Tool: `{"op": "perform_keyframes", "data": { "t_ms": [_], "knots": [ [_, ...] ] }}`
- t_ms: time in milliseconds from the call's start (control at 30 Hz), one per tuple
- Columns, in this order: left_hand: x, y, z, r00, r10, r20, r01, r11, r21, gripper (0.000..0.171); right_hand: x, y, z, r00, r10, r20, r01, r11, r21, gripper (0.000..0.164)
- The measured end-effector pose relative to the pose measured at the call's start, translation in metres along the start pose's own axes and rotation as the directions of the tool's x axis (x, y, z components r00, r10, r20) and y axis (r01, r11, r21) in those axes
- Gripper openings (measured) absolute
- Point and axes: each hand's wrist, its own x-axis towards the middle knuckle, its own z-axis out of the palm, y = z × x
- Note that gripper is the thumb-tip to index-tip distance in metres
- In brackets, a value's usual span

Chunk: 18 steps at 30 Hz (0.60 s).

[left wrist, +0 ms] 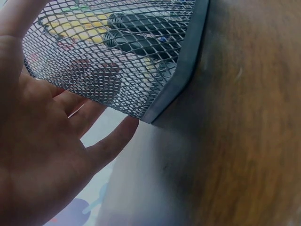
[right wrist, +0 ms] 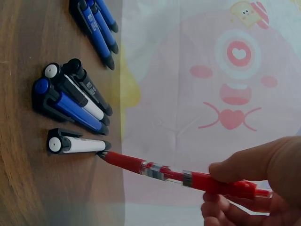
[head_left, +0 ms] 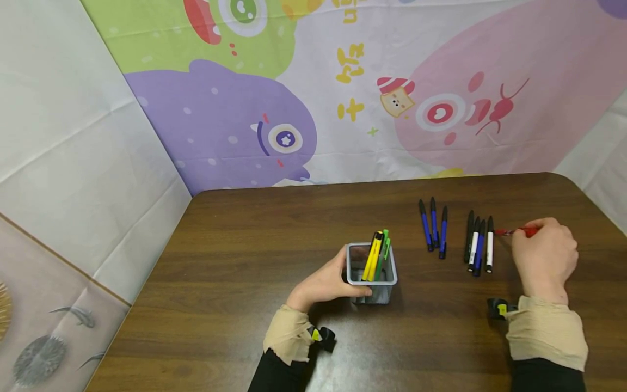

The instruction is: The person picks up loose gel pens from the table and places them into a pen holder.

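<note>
My left hand [head_left: 325,280] grips the side of a square mesh pen holder [head_left: 381,295] on the table, thumb across its front. Inside the holder lean yellow pens [head_left: 370,258] and a green pen [head_left: 386,245]; the left wrist view shows the mesh wall [left wrist: 136,61] close against the fingers. My right hand [head_left: 546,256] pinches a red pen [right wrist: 162,173] between thumb and fingers. Its tip points left, at the end of a white pen [right wrist: 84,145] in the right wrist view. Beside that white pen lie another white pen [head_left: 473,247], a blue pen [head_left: 479,253] and a black pen [head_left: 468,239].
Three blue pens [head_left: 434,223] lie together farther back, between the holder and the other pens. The brown wooden table [head_left: 235,256] meets a cartoon-printed cloth [head_left: 343,147] at its back edge. Pale cloth panels [head_left: 88,163] hang at the left.
</note>
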Motion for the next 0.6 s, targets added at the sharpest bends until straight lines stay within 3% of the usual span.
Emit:
{"op": "perform_keyframes", "data": {
  "t_ms": [433,600],
  "knots": [
    [-0.0003,-0.0002,-0.0003,1.0,0.004,0.003,-0.004,1.0,-0.009,0.074,-0.0001,-0.006,0.0015,0.985,0.057,-0.164,-0.035,0.99,0.134,0.034],
    [0.0004,-0.0009,-0.0003,1.0,0.007,0.007,-0.006,1.0,-0.014,0.074,-0.0006,-0.0073,0.0021,0.972,0.047,-0.231,-0.006,0.984,0.176,0.033]
  ]
}}
